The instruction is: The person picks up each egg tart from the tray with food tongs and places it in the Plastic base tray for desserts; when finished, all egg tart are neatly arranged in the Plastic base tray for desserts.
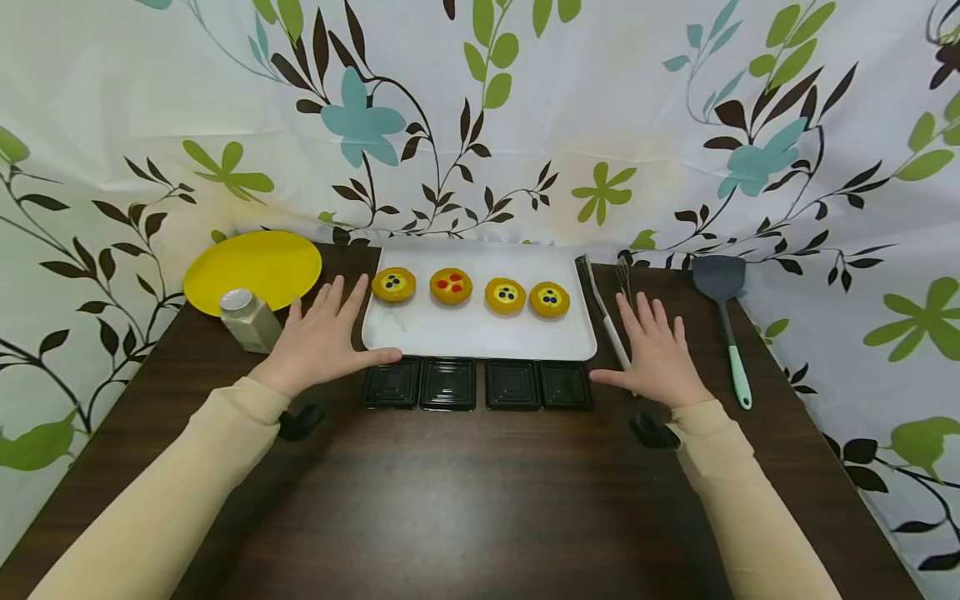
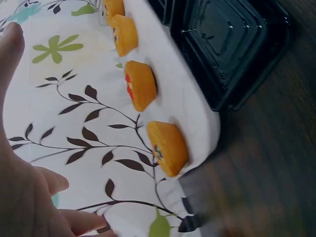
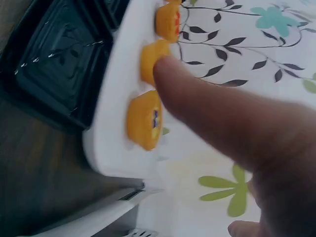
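Left hand and right hand — empty, fingers spread apart — seemingly hover left and right of the tray

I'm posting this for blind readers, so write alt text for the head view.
A person's left hand and right hand, fingers spread, flank a white tray of four small tarts. Square black containers line its near edge; a yellow plate is at left, a spatula at right.

No txt, labels or nos. legible.
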### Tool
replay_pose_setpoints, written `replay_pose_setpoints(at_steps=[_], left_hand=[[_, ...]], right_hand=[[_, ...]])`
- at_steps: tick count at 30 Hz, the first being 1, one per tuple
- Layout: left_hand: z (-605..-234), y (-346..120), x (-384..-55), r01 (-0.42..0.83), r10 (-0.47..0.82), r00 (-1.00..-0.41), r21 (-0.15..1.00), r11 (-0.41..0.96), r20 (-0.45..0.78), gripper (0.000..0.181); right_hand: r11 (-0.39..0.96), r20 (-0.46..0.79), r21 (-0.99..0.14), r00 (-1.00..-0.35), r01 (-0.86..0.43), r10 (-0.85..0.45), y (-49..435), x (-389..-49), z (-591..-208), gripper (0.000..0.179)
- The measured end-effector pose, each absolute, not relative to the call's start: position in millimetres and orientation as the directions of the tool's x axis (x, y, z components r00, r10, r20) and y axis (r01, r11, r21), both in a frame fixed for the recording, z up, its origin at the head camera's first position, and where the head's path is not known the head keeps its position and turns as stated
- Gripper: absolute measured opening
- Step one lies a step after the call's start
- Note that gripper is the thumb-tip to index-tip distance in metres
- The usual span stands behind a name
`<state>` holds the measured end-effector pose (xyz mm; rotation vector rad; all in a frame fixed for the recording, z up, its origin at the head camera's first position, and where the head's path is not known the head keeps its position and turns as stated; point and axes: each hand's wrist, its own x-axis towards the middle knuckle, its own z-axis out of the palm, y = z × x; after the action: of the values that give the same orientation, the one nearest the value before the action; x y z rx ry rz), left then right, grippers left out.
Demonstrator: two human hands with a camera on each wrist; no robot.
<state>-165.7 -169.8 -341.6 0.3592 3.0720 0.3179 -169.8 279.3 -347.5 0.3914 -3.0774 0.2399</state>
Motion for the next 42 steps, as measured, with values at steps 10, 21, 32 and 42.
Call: replay_pose_setpoints(at_steps=[10, 21, 32, 42], left_hand=[[-362, -183, -195, 0.097, 0.167, -0.977, 0.429, 0.898, -0.129, 0.11], [-385, -186, -231, -0.034, 0.095, -0.972, 0.527, 0.849, -0.217, 0.068], [-396, -185, -249, -0.219, 0.029, -0.951, 0.738, 0.638, -0.307, 0.049], [-400, -186, -260, -0.359, -0.03, -0.92, 0.808, 0.468, -0.391, 0.038]], right_hand=[[0.969, -0.089, -0.211, -0.985, -0.128, -0.15, 299, -199, -365, 0.113], [0.955, -0.217, -0.292, -0.969, -0.049, -0.116, 312, -232, -383, 0.109], [0.957, -0.304, -0.287, -0.951, 0.032, -0.06, 316, -252, -393, 0.105], [0.951, -0.298, -0.295, -0.955, 0.097, 0.005, 310, -267, -396, 0.1]])
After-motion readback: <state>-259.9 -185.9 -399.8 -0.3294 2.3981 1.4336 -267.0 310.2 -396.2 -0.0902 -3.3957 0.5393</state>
